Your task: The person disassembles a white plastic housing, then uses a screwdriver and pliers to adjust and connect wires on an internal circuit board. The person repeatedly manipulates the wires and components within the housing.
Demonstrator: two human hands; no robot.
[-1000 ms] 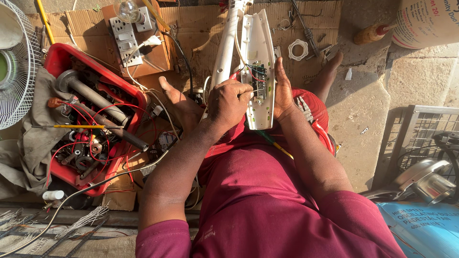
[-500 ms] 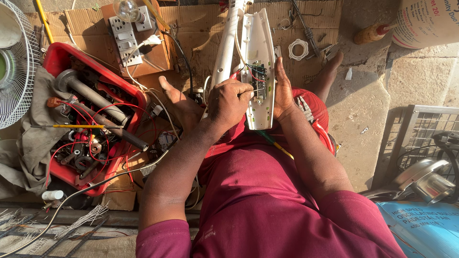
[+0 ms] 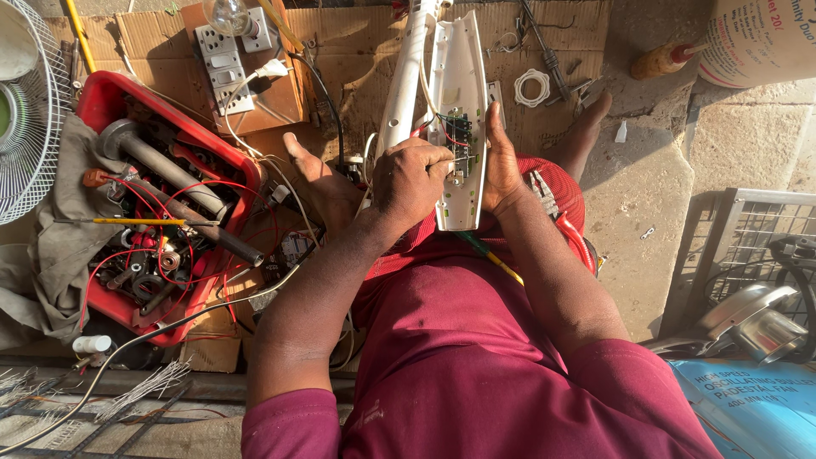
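Note:
A long white plastic casing (image 3: 459, 93) lies open in front of me, with a small circuit board (image 3: 460, 136) and thin wires inside. My right hand (image 3: 501, 166) grips the casing's right edge and steadies it. My left hand (image 3: 416, 178) is closed, its fingertips pinching something small at the board; what it pinches is hidden. A white tube-like half (image 3: 404, 85) lies beside the casing on the left. My bare feet (image 3: 319, 183) rest on cardboard either side.
A red tray (image 3: 102, 106) of wires, metal pipes and parts sits at left, a yellow-handled tool (image 3: 136, 222) across it. A switchboard with a bulb (image 3: 228, 38), a fan guard (image 3: 30, 127), a white ring (image 3: 533, 87), a wire cage (image 3: 748, 246) and a sack (image 3: 756, 38) surround me.

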